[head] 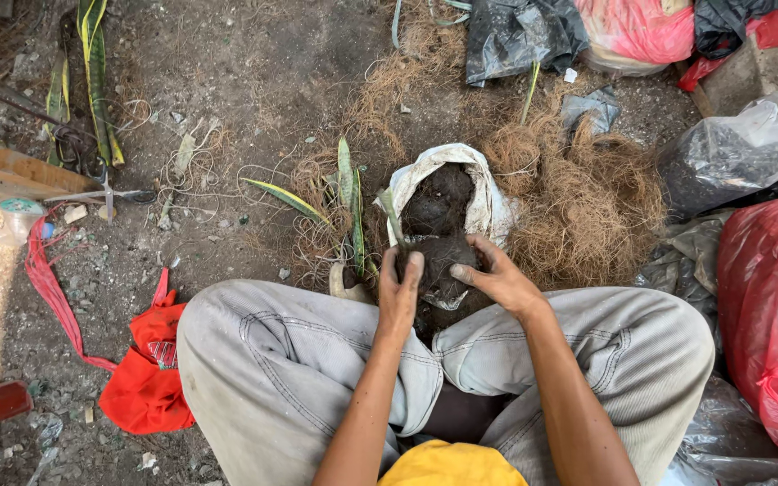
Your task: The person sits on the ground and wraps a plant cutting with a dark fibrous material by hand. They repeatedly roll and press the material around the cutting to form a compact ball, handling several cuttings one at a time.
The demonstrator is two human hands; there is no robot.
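Head view looks down on a dark, crumbly soil ball [438,265] with a green leaf shoot [392,216], pressed between both hands above the knees. Left hand [400,292] and right hand [497,274] cup its sides, fingers curled against it. Just behind sits an open white woven sack [488,202] of soil, beside what looks like stringy brown coconut fibre [587,198]. Striped leaf cuttings [348,193] lie left.

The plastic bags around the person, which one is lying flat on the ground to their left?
The small red bag, crumpled flat on the dirt beside the left knee. The other red bags on the right are bulging full, and the clear bag holds dark soil.
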